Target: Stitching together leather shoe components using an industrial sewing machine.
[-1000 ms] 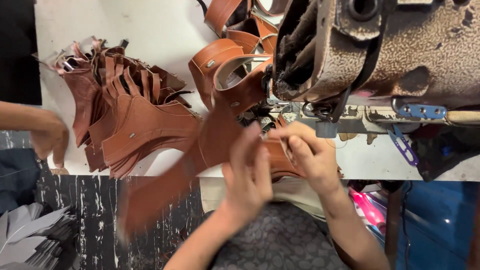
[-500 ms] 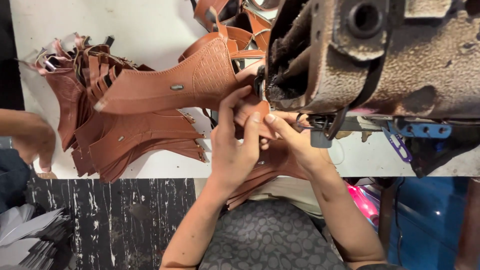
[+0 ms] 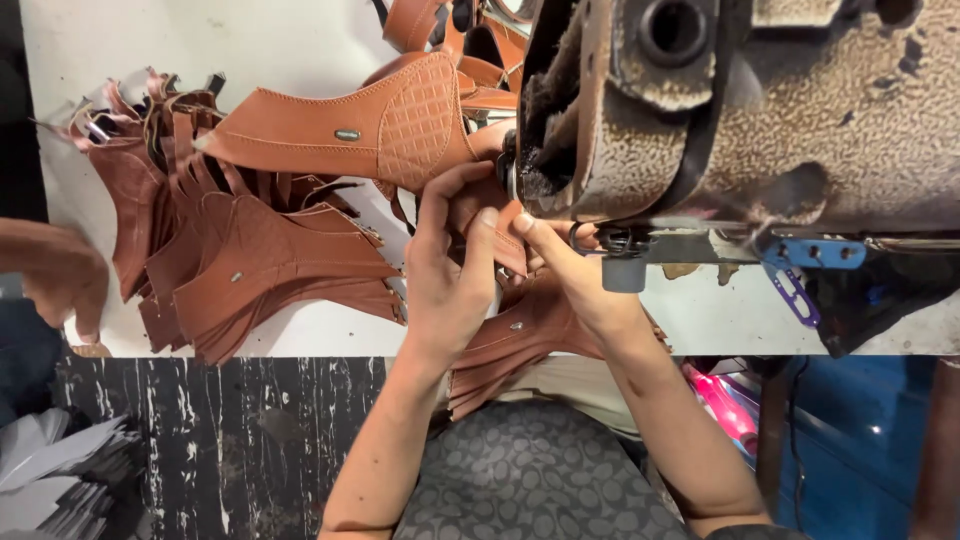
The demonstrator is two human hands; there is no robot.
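- While the head view is looking straight down, the left hand (image 3: 447,283) and the right hand (image 3: 585,290) are both pinching one tan leather piece (image 3: 380,125) at frame centre, fingers closed on its edge right beside the worn sewing machine (image 3: 740,110) in the upper right; the grip is presumably keeping the seam flat near the needle, which is hidden.
- Stretching toward the upper left, the piece's quilted panel is lying over a pile of cut leather pieces (image 3: 240,260) on the white desk (image 3: 120,40).
- At the left edge, another person's hand (image 3: 60,275) is hovering, blurred.
- Compared with half a second ago, the hands and the piece are sitting almost unchanged, the view being slightly closer.
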